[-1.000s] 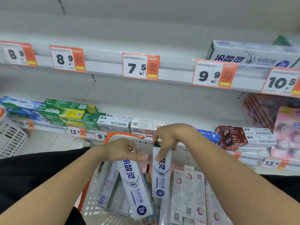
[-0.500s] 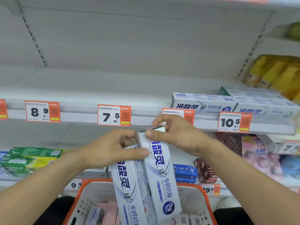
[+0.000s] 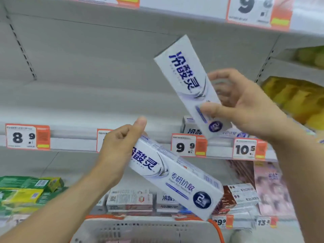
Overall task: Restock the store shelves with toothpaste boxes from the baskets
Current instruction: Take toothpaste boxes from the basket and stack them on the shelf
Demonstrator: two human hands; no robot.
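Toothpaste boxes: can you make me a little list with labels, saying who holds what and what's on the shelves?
left hand: grips the lower white box, tilted down to the right
right hand: pinches the upper white box, tilted up to the left
middle shelf: bare at left; matching white boxes at right
price tags: 8.9, 9.9, 10.5
bottom shelf: green boxes, white boxes, brown boxes
basket: white with orange rim, below the hands
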